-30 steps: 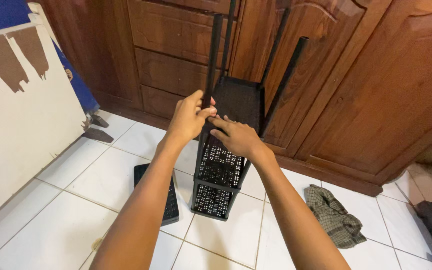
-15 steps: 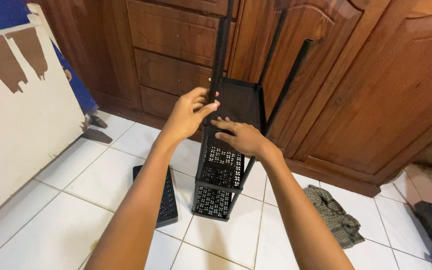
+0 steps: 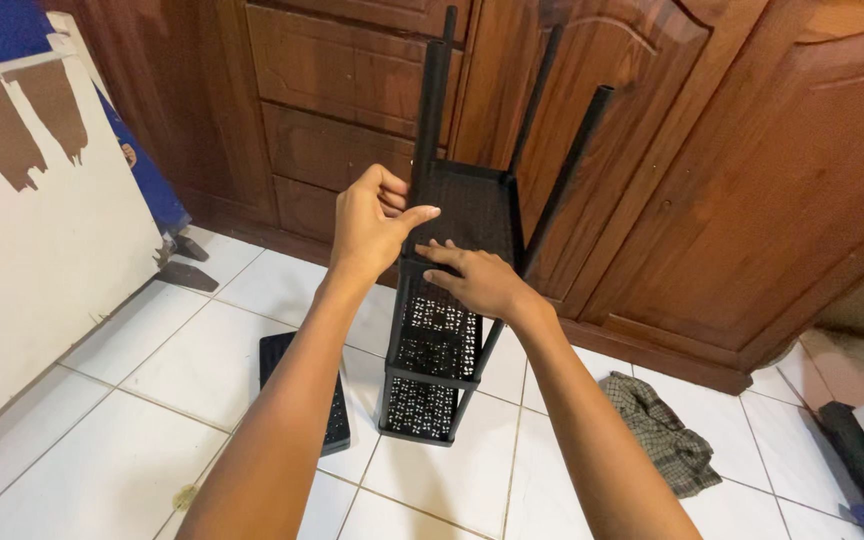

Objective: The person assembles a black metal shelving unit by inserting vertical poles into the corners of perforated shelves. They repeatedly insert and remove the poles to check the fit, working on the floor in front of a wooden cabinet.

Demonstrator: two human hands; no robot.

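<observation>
Gripping black rack (image 3: 439,330) post: left hand (image 3: 370,222); fingertips hidden

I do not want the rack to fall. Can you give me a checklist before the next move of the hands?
1. Left hand grips the near pole: ok.
2. Right hand rests on the top shelf: ok.
3. Rack stands on the floor: ok.
4. Pole fully seated in its socket: cannot tell.
5. Loose shelf lies clear of the rack: ok.
6. Cloth lies apart from the rack: ok.
</observation>
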